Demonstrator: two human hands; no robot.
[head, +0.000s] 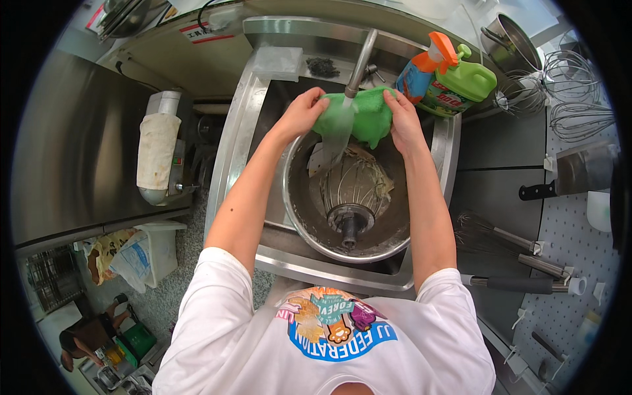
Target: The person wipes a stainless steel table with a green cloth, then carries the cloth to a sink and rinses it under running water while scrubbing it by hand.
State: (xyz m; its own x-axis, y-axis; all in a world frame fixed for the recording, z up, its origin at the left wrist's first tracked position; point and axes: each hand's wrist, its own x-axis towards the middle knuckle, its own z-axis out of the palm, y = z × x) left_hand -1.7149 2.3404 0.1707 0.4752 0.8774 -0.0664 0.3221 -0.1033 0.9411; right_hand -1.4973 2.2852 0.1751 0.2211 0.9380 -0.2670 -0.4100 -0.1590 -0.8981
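Observation:
My left hand [304, 112] and my right hand [403, 118] each pinch one side of a green cloth [371, 113], stretched between them. Water runs from the metal faucet [364, 59] over the cloth and down into a large metal mixing bowl [293, 207], which sits in the stainless steel sink [232, 148]. Inside the bowl lies a mixer's wire whisk attachment [351, 217], its hub towards me, with pale residue around its wires. A white piece [315, 159], perhaps a scraper, rests by the bowl's left inner wall.
Behind the sink's right side stand a spray bottle [419, 69] and a green detergent jug [456, 89]. Dark scouring wool [322, 67] and a clear plastic container [278, 61] are on the back ledge. Whisks and a knife [538, 191] hang at right. A stand mixer [160, 148] is left; another person [89, 335] works far lower left.

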